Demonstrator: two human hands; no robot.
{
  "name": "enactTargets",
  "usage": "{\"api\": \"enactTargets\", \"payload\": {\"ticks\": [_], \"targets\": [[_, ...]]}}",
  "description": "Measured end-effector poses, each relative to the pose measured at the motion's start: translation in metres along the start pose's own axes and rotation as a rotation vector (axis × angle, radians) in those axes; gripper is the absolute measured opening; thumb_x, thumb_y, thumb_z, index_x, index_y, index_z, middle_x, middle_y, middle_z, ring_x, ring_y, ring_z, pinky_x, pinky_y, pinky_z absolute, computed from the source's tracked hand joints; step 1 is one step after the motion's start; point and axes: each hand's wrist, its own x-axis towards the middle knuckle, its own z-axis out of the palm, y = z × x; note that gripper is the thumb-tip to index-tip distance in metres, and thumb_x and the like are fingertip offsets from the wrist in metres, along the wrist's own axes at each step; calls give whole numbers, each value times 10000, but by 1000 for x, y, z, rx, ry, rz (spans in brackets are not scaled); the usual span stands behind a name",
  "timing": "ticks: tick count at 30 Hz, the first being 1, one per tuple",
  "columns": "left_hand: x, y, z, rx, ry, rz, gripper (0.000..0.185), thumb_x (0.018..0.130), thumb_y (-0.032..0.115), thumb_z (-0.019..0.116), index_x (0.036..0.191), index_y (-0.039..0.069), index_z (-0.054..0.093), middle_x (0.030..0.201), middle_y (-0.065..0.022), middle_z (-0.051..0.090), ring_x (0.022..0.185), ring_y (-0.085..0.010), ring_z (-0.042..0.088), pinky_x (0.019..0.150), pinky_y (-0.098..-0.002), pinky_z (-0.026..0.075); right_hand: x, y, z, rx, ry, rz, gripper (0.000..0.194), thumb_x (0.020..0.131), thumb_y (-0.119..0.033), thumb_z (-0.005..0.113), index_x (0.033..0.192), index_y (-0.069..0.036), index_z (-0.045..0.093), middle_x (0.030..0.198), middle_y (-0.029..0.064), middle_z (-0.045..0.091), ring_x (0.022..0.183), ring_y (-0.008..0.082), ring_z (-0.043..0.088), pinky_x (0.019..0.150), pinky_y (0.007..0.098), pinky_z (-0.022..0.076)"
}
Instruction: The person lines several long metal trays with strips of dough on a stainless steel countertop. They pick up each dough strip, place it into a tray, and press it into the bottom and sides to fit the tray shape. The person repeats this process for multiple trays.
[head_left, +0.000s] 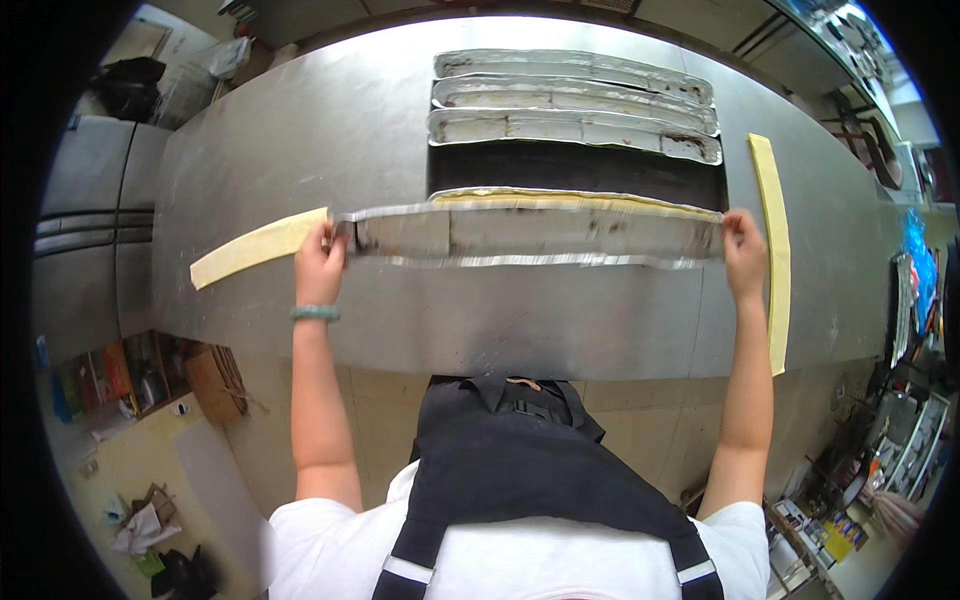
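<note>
My left hand (322, 259) and my right hand (745, 251) grip the two ends of a long, narrow metal tray (525, 234). It is slightly blurred and its inside bears brown stains. Just beyond it, partly hidden, sits a similar tray with a pale yellow strip, apparently dough (570, 199), in it. Three more stained narrow trays (577, 127) stand side by side at the far end of a dark baking sheet (577, 169). One flat yellow strip (259, 246) reaches out to the left from behind my left hand. Another yellow strip (772, 247) lies lengthwise to the right of my right hand.
Everything rests on a broad metal worktable (300, 142), its near edge close to my black apron (517, 450). A steel refrigerator (97, 225) stands left. Cardboard (217, 382) is on the lower left, and cluttered shelving (907, 442) lines the right.
</note>
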Motion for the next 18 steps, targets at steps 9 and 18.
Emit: {"api": "enactTargets", "payload": {"ticks": [9, 18], "targets": [[-86, -151, -26, 76, -156, -382, 415, 936, 242, 760, 1254, 26, 601, 1054, -97, 652, 744, -125, 637, 623, -295, 559, -115, -10, 88, 27, -336, 236, 205, 888, -76, 721, 1074, -32, 647, 1046, 137, 695, 945, 278, 675, 862, 358, 535], [5, -336, -263, 557, 377, -171, 563, 1001, 423, 645, 1374, 7, 577, 1370, -215, 536, 1139, -321, 628, 1004, -421, 511, -112, -275, 216, 388, -330, -7, 320, 944, -100, 699, 1247, -16, 638, 1214, 105, 645, 1154, 230, 610, 1011, 353, 480]]}}
